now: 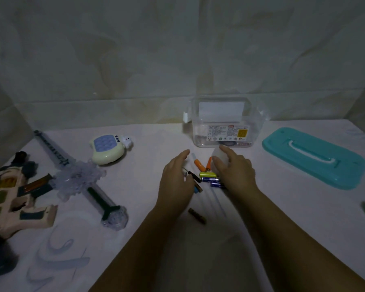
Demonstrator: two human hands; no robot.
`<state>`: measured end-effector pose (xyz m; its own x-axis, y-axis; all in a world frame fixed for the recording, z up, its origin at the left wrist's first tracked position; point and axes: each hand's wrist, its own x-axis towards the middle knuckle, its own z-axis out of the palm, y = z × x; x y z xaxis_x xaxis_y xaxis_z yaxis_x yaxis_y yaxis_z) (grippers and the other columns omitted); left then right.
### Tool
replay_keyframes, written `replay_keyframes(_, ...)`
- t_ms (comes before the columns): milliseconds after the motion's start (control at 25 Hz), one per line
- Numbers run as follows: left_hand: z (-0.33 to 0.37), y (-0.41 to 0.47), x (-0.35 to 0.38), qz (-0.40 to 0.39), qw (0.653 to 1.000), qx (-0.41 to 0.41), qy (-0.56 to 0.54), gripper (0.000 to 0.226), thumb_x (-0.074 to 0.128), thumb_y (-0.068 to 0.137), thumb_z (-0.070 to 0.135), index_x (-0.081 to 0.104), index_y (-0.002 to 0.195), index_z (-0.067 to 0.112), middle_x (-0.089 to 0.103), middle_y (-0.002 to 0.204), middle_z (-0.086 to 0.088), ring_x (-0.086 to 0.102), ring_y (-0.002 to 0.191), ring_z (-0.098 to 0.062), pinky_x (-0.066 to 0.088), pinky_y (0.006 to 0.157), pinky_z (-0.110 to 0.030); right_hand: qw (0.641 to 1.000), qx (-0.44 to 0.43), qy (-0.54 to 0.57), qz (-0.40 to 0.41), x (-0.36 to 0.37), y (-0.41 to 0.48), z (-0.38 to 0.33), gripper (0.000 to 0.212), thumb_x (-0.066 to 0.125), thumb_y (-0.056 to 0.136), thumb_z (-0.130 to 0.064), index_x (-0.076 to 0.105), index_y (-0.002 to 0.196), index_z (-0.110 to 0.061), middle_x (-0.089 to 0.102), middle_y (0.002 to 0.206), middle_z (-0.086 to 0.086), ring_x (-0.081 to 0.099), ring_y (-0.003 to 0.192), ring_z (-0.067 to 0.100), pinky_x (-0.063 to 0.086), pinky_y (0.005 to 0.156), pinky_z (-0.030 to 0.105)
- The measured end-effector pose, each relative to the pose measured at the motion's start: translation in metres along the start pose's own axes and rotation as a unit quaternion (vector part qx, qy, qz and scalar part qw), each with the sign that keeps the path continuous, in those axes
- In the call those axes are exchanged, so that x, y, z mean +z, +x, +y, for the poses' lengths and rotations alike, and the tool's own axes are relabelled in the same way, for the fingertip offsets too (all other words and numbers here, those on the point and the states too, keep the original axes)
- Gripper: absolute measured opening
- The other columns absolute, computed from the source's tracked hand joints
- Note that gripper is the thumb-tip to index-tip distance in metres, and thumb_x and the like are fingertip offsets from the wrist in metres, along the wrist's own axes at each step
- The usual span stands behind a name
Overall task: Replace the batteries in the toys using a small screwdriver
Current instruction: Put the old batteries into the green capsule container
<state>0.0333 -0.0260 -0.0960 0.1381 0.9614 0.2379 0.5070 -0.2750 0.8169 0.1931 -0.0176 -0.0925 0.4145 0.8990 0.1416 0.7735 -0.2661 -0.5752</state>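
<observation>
Batteries point(209, 179) are seen in a small heap on the white table point(282, 218), between the two hands. The left hand point(177, 182) is held flat and loose at 9 o'clock of the heap, with nothing in it. A pale round thing point(219, 155) is gripped by the right hand point(235, 173) at 1 o'clock. A clear box point(226, 123) is set at 12 o'clock, a blue-green lid point(314, 157) at 2 o'clock, and a toy sword point(78, 175) far off at 9 o'clock.

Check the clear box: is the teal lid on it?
No, the teal lid lies flat to the right of the clear box, apart from it, and the box stands open.
</observation>
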Motion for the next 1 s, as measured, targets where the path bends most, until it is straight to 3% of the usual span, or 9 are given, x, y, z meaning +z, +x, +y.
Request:
replay_keyframes(240,0.006,-0.001,0.003,-0.006,1.000,0.001,-0.001,0.057,0.050,0.098,0.005,0.039,0.148,0.028,0.043,0.152,0.004,0.039,0.139,-0.013,0.037,0.114,-0.032,0.991,-0.021,0.122,0.054,-0.002,-0.014,0.000,0.039,0.039,0.093,-0.022,0.048,0.129,-0.035,0.061,0.108,0.001,0.056,0.091,0.018,0.053,0.082,0.040)
replay_keyframes(360,0.015,0.000,0.002,-0.017,0.973,-0.086,-0.212,0.049,0.052,0.100,0.031,0.039,0.147,0.025,0.052,0.140,0.000,0.057,0.121,-0.013,0.052,0.095,-0.025,0.965,-0.066,0.252,0.025,-0.017,-0.035,-0.022,0.034,0.037,0.099,-0.021,0.053,0.127,-0.031,0.054,0.111,-0.009,0.057,0.094,0.010,0.054,0.079,0.026)
replay_keyframes(440,0.019,0.001,-0.001,-0.047,0.879,-0.180,-0.439,0.062,0.057,0.090,0.046,0.045,0.143,0.015,0.058,0.137,-0.014,0.063,0.118,-0.026,0.053,0.099,-0.042,0.944,-0.109,0.304,-0.071,-0.025,-0.050,-0.042,0.034,0.036,0.100,-0.029,0.049,0.130,-0.034,0.052,0.117,-0.004,0.056,0.100,0.009,0.054,0.080,0.025)
replay_keyframes(520,0.020,0.003,-0.010,-0.059,0.758,-0.246,-0.602,0.052,0.053,0.095,0.044,0.053,0.134,0.009,0.063,0.129,-0.024,0.066,0.114,-0.037,0.051,0.101,-0.051,0.938,-0.129,0.297,-0.128,-0.029,-0.054,-0.051,0.041,0.030,0.096,-0.042,0.042,0.135,-0.034,0.048,0.122,0.000,0.049,0.110,0.013,0.048,0.093,0.031)
replay_keyframes(600,0.014,0.003,-0.017,-0.041,0.708,-0.274,-0.650,0.044,0.052,0.099,0.037,0.054,0.130,0.006,0.064,0.126,-0.027,0.066,0.112,-0.041,0.052,0.100,-0.051,0.956,-0.122,0.248,-0.094,-0.029,-0.049,-0.039,0.053,0.027,0.088,-0.043,0.045,0.134,-0.025,0.051,0.118,0.004,0.049,0.109,0.017,0.045,0.096,0.035)
replay_keyframes(680,0.003,0.002,-0.018,-0.004,0.693,-0.279,-0.665,0.041,0.052,0.099,0.035,0.055,0.127,0.004,0.065,0.125,-0.027,0.067,0.112,-0.039,0.051,0.102,-0.048,0.988,-0.057,0.143,-0.028,-0.026,-0.041,-0.012,0.032,0.039,0.091,-0.034,0.055,0.117,-0.024,0.055,0.112,0.001,0.052,0.102,0.017,0.048,0.093,0.039)
replay_keyframes(760,-0.005,-0.002,-0.019,0.016,0.689,-0.273,-0.671,0.038,0.053,0.099,0.035,0.058,0.121,0.005,0.066,0.125,-0.025,0.067,0.112,-0.036,0.050,0.102,-0.046,0.997,0.010,0.053,-0.062,-0.022,-0.040,0.010,0.014,0.057,0.085,-0.025,0.058,0.100,-0.026,0.054,0.104,-0.002,0.051,0.097,0.017,0.049,0.088,0.039)
replay_keyframes(840,-0.011,-0.002,-0.019,0.024,0.693,-0.265,-0.670,0.037,0.052,0.099,0.036,0.059,0.120,0.006,0.066,0.125,-0.024,0.066,0.114,-0.034,0.050,0.100,-0.045,0.994,-0.008,0.005,-0.113,-0.019,-0.041,0.022,0.011,0.066,0.080,-0.022,0.060,0.085,-0.029,0.054,0.095,-0.003,0.051,0.091,0.018,0.050,0.083,0.039)
replay_keyframes(1000,-0.017,0.001,-0.019,0.014,0.703,-0.261,-0.661,0.040,0.052,0.099,0.038,0.058,0.122,0.005,0.066,0.126,-0.024,0.064,0.118,-0.035,0.047,0.105,-0.047,0.992,-0.037,0.091,-0.083,-0.023,-0.044,0.019,0.008,0.069,0.081,-0.025,0.060,0.081,-0.026,0.057,0.089,-0.003,0.055,0.079,0.014,0.049,0.070,0.029)
